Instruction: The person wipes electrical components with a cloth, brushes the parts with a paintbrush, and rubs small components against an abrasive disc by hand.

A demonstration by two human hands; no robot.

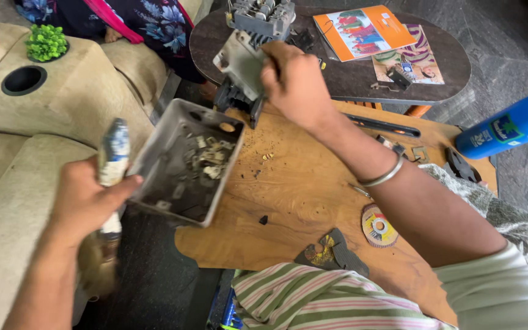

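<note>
Left hand (87, 198), at eight o'clock, is closed around a brush handle (112, 160) beside the tilted grey metal box (181, 162), where loose debris remains. Right hand (294, 82), at twelve o'clock, is clamped on the removed switch assembly (239, 70), held over the wooden board (300, 189). Cleaning appears unfinished; reassembly remains.

- Setting: a home living room put to use as a repair spot.
- Beige upholstered sofa (7, 183) with a built-in cup holder (24, 80), at 9 o'clock.
- Small green potted plant (46, 41) at 11 o'clock.
- Dark oval coffee table (447, 67) bearing magazines (362, 30), at 1 o'clock.
- Low wooden table (294, 189) at centre, strewn with parts and a grinding disc (379, 226).
- Dark stone floor (508, 24) at 2 o'clock.
</note>
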